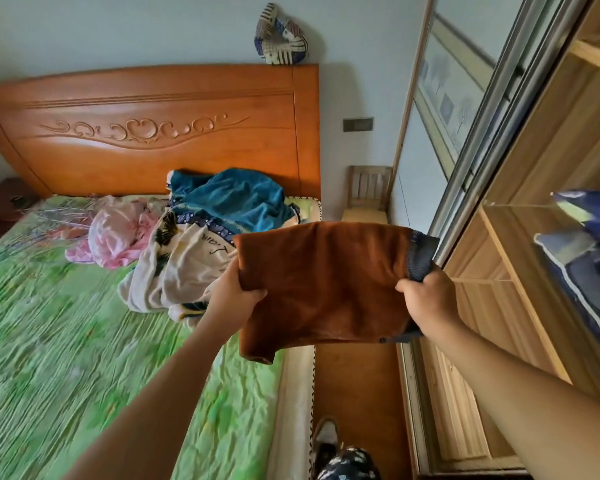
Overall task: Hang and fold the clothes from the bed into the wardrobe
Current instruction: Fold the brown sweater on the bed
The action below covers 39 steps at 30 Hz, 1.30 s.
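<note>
A folded brown fleece garment [326, 285] with a dark blue cuff hangs in the air between the bed and the wardrobe. My left hand [234, 291] grips its left edge. My right hand [425, 297] grips its right edge by the blue cuff. On the bed [66, 341] with its green sheet lies a heap of clothes: a teal garment [232, 199], a cream printed one [177, 268] and a pink one [115, 237]. The open wardrobe [520, 258] with wooden shelves stands at the right.
Dark blue folded bedding [589, 258] lies on a wardrobe shelf. A wooden headboard [153, 129] carries a patchwork bag [281, 36] on its top. A small wooden chair [368, 195] stands in the corner. A narrow wooden floor strip [357, 386] runs between bed and wardrobe.
</note>
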Motion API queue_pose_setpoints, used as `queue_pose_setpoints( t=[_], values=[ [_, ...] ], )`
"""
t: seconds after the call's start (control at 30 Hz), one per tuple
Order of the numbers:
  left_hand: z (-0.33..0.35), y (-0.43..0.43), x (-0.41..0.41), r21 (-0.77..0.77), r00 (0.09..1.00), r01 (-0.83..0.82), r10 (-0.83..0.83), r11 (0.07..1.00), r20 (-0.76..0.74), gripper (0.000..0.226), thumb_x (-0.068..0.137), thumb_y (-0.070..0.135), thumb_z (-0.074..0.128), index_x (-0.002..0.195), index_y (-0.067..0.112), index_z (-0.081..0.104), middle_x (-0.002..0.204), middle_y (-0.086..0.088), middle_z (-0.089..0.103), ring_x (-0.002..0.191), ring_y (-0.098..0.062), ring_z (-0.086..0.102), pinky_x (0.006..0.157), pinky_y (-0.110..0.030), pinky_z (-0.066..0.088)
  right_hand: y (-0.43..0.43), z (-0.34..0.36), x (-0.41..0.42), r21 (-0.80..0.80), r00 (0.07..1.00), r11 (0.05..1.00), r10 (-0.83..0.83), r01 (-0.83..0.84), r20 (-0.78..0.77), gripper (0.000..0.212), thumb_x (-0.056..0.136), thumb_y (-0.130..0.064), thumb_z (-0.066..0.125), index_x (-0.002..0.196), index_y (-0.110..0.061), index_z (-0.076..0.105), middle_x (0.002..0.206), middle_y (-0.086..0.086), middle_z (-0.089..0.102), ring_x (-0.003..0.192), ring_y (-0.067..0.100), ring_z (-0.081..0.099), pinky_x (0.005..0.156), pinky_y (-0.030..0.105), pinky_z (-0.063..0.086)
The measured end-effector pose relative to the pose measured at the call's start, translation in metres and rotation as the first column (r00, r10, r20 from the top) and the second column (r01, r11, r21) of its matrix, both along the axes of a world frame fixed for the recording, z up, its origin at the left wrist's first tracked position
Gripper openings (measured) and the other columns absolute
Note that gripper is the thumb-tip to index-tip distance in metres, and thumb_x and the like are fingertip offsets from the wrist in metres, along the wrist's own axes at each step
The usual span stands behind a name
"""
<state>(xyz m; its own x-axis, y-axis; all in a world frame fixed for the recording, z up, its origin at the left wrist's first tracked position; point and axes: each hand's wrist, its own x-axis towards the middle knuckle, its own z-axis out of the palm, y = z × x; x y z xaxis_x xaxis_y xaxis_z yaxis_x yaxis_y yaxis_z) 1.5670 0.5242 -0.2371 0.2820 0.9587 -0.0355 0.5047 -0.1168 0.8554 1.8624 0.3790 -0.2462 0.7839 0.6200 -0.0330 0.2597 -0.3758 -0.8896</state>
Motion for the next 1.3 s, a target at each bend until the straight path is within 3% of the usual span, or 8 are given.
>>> queue_pose_setpoints(
  t=[0.4, 0.57, 0.7, 0.8, 0.93, 1.1, 1.2, 1.3],
  values=[
    [0.017, 0.191, 0.135, -0.099, 0.949, 0.305, -0.294, 0.947, 0.113, 0.057, 0.058, 0.014, 0.071, 0.11, 0.036, 0.06, 0.1, 0.003, 0.075, 0.1, -0.024, 0.07, 0.093, -0.046, 0.055, 0.121, 0.01, 0.112, 0.025, 0.988, 0.991, -0.133, 0.135, -0.077, 0.024, 0.07, -0.004, 0.08, 0.086, -0.017, 0.068, 0.079, -0.008, 0.065, 0.077, 0.026, 0.06, 0.061, 0.026, 0.039],
    [0.034, 0.261, 0.197, -0.19, 0.9, 0.422, -0.385, 0.886, 0.205, 0.062, 0.052, 0.01, 0.075, 0.109, 0.034, 0.064, 0.092, 0.004, 0.075, 0.089, -0.018, 0.07, 0.091, -0.046, 0.055, 0.148, 0.026, 0.142, 0.127, 0.955, 0.963, -0.21, 0.239, -0.208, 0.029, 0.068, -0.013, 0.077, 0.095, -0.02, 0.071, 0.086, -0.013, 0.072, 0.086, 0.013, 0.065, 0.072, 0.029, 0.045],
    [0.049, 0.285, 0.247, -0.265, 0.821, 0.568, -0.512, 0.779, 0.255, 0.063, 0.051, 0.017, 0.079, 0.109, 0.04, 0.068, 0.099, -0.002, 0.076, 0.091, -0.02, 0.072, 0.08, -0.035, 0.057, 0.141, 0.037, 0.161, 0.193, 0.89, 0.915, -0.269, 0.355, -0.367, 0.041, 0.06, -0.02, 0.075, 0.1, -0.026, 0.072, 0.099, -0.008, 0.075, 0.095, 0.018, 0.069, 0.086, 0.037, 0.051],
    [0.054, 0.28, 0.284, -0.293, 0.757, 0.652, -0.577, 0.699, 0.307, 0.051, 0.059, 0.01, 0.075, 0.098, 0.043, 0.072, 0.095, -0.001, 0.077, 0.086, -0.019, 0.074, 0.067, -0.022, 0.057, 0.118, 0.039, 0.171, 0.249, 0.816, 0.844, -0.316, 0.475, -0.485, 0.033, 0.072, -0.005, 0.073, 0.1, -0.022, 0.075, 0.1, 0.001, 0.078, 0.096, 0.028, 0.072, 0.09, 0.044, 0.055],
    [0.056, 0.254, 0.323, -0.344, 0.647, 0.762, -0.65, 0.548, 0.399, 0.057, 0.065, 0.002, 0.072, 0.116, 0.027, 0.069, 0.11, -0.016, 0.074, 0.096, -0.032, 0.072, 0.079, -0.039, 0.06, 0.07, 0.044, 0.167, 0.281, 0.749, 0.771, -0.351, 0.572, -0.561, 0.035, 0.083, -0.003, 0.066, 0.092, -0.035, 0.078, 0.09, -0.003, 0.079, 0.081, 0.016, 0.075, 0.067, 0.034, 0.056],
    [0.072, 0.208, 0.371, -0.434, 0.516, 0.835, -0.756, 0.339, 0.402, 0.047, 0.077, 0.005, 0.068, 0.102, 0.044, 0.073, 0.109, -0.014, 0.075, 0.091, -0.032, 0.075, 0.068, -0.034, 0.061, 0.002, 0.056, 0.148, 0.266, 0.676, 0.686, -0.437, 0.677, -0.594, 0.034, 0.088, -0.018, 0.068, 0.12, -0.028, 0.067, 0.102, 0.0, 0.078, 0.092, 0.021, 0.075, 0.075, 0.037, 0.058],
    [0.08, 0.186, 0.404, -0.488, 0.399, 0.849, -0.849, 0.2, 0.346, 0.043, 0.093, 0.01, 0.061, 0.114, 0.046, 0.067, 0.118, -0.012, 0.073, 0.103, -0.034, 0.072, 0.083, -0.042, 0.06, -0.029, 0.064, 0.132, 0.24, 0.62, 0.632, -0.489, 0.737, -0.614, 0.042, 0.087, -0.028, 0.071, 0.129, -0.025, 0.063, 0.114, 0.005, 0.075, 0.104, 0.027, 0.071, 0.093, 0.047, 0.055],
    [0.088, 0.164, 0.432, -0.528, 0.28, 0.846, -0.907, 0.078, 0.315, 0.054, 0.09, 0.02, 0.069, 0.133, 0.049, 0.052, 0.126, -0.007, 0.07, 0.115, -0.032, 0.068, 0.105, -0.049, 0.048, -0.055, 0.07, 0.116, 0.242, 0.573, 0.553, -0.564, 0.797, -0.595, 0.038, 0.089, -0.028, 0.07, 0.127, -0.024, 0.065, 0.107, 0.0, 0.077, 0.097, 0.022, 0.074, 0.082, 0.039, 0.056]
  ],
)
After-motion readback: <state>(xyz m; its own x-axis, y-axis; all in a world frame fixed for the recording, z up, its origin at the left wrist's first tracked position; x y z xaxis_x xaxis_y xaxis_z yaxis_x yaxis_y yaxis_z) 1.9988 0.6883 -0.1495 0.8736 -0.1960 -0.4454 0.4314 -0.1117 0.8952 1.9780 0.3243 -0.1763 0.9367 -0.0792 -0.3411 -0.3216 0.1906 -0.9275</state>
